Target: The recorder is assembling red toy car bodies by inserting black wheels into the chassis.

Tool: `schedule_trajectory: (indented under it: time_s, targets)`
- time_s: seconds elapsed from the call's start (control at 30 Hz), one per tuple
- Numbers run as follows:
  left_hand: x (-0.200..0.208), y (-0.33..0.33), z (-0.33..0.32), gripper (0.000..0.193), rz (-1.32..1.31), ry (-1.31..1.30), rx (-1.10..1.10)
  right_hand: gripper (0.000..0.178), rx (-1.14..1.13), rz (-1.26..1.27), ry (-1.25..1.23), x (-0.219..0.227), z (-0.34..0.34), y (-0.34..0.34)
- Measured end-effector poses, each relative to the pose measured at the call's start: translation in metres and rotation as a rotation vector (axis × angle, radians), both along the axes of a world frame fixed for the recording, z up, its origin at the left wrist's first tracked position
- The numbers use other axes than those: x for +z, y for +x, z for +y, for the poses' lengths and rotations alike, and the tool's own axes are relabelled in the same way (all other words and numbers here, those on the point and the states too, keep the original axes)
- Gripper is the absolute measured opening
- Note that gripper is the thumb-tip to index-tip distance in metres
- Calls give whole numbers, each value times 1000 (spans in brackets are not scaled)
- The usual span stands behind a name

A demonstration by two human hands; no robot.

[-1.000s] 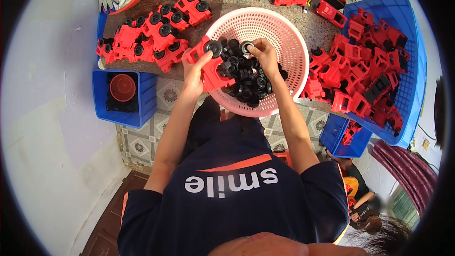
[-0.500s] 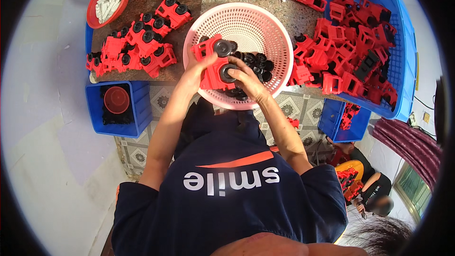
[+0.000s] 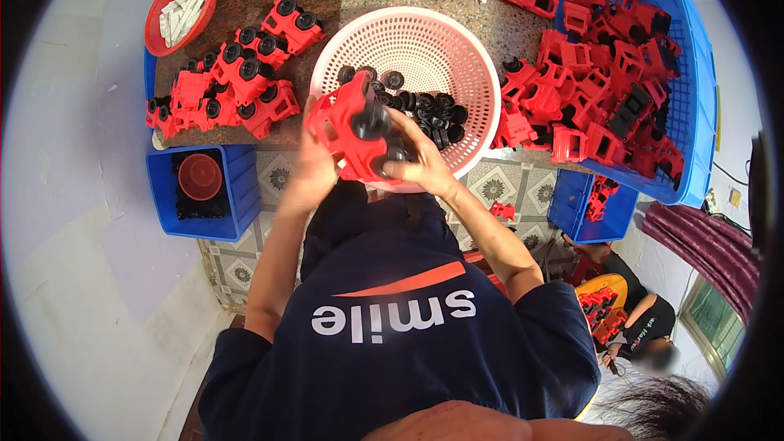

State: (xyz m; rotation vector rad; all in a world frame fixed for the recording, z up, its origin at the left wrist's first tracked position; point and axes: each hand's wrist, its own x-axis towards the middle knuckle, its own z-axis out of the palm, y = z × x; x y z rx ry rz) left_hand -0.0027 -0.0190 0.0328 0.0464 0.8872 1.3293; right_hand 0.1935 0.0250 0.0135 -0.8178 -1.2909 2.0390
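Observation:
Above the near side of a pink mesh basket (image 3: 371,30) I hold a red toy truck (image 3: 341,126) between both hands. My left hand (image 3: 313,165) is closed round its left side, the fingers partly hidden behind the body. On the other side my right hand (image 3: 420,159) grips the truck by its black wheels, thumb on the lower one. Two black wheels (image 3: 371,121) show on the truck's right side. Loose black wheels (image 3: 433,110) lie in the basket beyond and to the right of the truck.
Red trucks with black wheels (image 3: 249,69) are grouped on the counter at left, near a red bowl of white parts (image 3: 214,0). At right, a tipped blue crate (image 3: 694,114) spills red truck bodies (image 3: 563,86). Blue bins (image 3: 245,196) stand below. Another person (image 3: 645,318) sits at lower right.
The truck has turned and tilted in my hands and moved slightly left and nearer to me. Both hands have shifted with it, uncovering more loose wheels in the basket.

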Motion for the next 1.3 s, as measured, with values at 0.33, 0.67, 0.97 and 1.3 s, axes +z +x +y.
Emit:
schedule_trajectory:
  time_s: [0.33, 0.67, 0.97, 1.3]
  targets:
    - [-22, -44, -40, 100, -130, 25, -464, 36, 114, -276, 164, -31, 76, -28]
    - [-51, -14, -13, 54, 324, -111, 18, 53, 37, -1389, 403, -193, 138, -44]
    - [-54, -2, 3, 66, 419, -137, -15, 25, -12, 8, -50, -23, 62, -7]
    - [-59, -4, 0, 80, 475, -35, -113, 23, -111, -339, 456, -4, 27, -16]
